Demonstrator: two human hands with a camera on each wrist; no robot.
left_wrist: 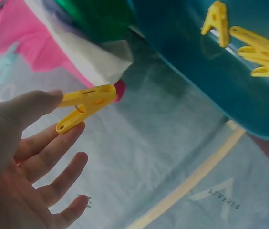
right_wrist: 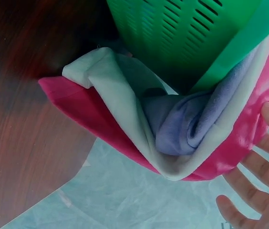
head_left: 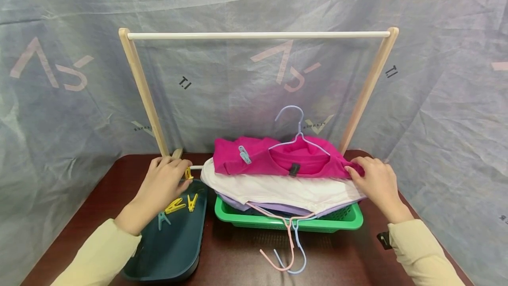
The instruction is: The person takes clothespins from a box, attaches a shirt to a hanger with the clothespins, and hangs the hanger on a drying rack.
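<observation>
A yellow clothespin (left_wrist: 89,101) is pinched between the thumb and fingers of my left hand (head_left: 164,180). In the left wrist view its tip meets a small bit of pink cloth beside the white garment's corner. My right hand (head_left: 375,178) pinches the right end of a pink shirt (head_left: 337,167), thumb on top. That shirt lies folded over a white garment (head_left: 270,189), with purple cloth (right_wrist: 172,129) beneath. A light blue hanger (head_left: 300,129) rises from the pink neckline, and a light blue clothespin (head_left: 244,156) lies on the shirt's left part.
Under the clothes stands a green basket (head_left: 226,216). A pink hanger hook (head_left: 291,237) and a blue hanger hook (head_left: 304,255) hang over its front. At left, a dark tray (head_left: 178,250) holds several clothespins (head_left: 174,206). Behind stands a wooden rack with a white rail (head_left: 258,35).
</observation>
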